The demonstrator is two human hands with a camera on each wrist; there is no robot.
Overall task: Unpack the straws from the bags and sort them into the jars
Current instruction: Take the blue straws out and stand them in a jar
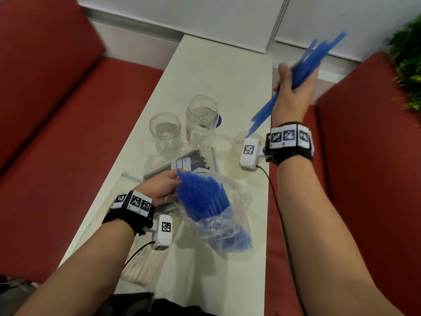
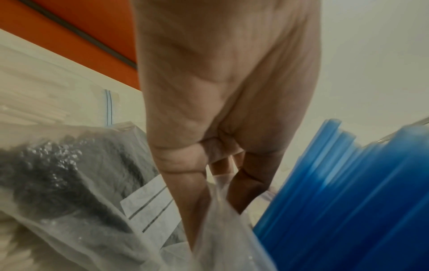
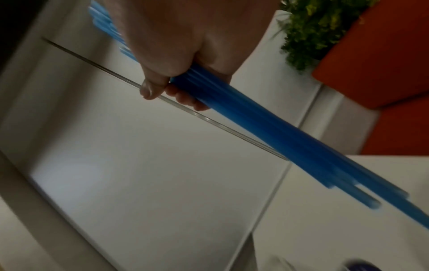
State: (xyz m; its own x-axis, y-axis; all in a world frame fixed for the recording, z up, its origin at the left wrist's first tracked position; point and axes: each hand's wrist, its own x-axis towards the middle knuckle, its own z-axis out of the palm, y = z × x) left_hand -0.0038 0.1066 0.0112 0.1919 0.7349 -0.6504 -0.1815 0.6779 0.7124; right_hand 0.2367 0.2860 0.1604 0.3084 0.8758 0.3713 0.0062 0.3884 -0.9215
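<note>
- Item inspected: handful of blue straws (image 1: 303, 71), upper right of the head view, held in the air above the right edge of the table (image 1: 214, 71), clear of every jar.
- Grip, right hand (image 1: 290, 92): fingers and thumb wrapped round the handful near its middle; both ends stick out free.
- Orientation: long axis diagonal in the head view, upper ends toward the top right corner, lower ends pointing down-left toward the cloudy jar (image 1: 238, 144) at the right of the table.
- Risk: the ends are uneven and fanned; in my judgement some tips may catch a jar rim and spill.
- Risk: the handful is blurred; outer straws could slide out of a mid-length hold.
- Grip, left hand (image 1: 159, 187): fingers pinch the mouth of the clear bag (image 1: 224, 215) at centre; remaining blue straws (image 1: 200, 195) jut from it toward the upper left. If tilted, these may slide out.
- Two clear jars, short (image 1: 164, 131) and tall (image 1: 201, 120), stand mid-table; a knock could topple the tall one.
- A bag of dark straws (image 1: 182, 164) lies unopened beside the left hand.
</note>
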